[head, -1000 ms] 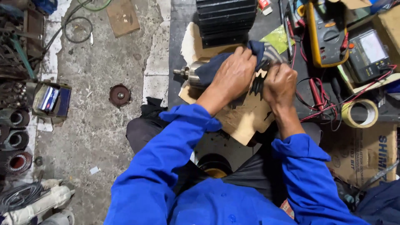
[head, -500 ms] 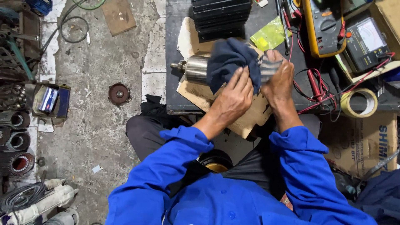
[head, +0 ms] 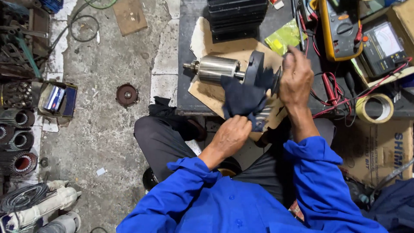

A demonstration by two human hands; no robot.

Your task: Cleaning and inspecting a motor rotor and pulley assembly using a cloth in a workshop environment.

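On the dark bench [head: 189,64], over a torn sheet of brown cardboard [head: 207,92], lies a motor rotor [head: 215,68]: a smooth, shiny steel cylinder with a thin shaft poking out to the left and a dark round end plate [head: 254,64] at its other end. The right hand [head: 296,77] grips that plate end, fingers curled tight over its rim. The left hand [head: 230,136], lower down at the bench edge, has its fingers clenched on a limp, crumpled navy cloth [head: 243,97] that drapes up against the shaft and plate. Both arms wear bright blue sleeves. Behind the rotor stands a black ribbed housing [head: 237,17]. To the right sit a yellow meter [head: 340,26], tangled red leads [head: 334,86] and a ring of beige tape [head: 374,108]. A rusty round disc [head: 127,95] rests on the rough concrete floor [head: 99,129].
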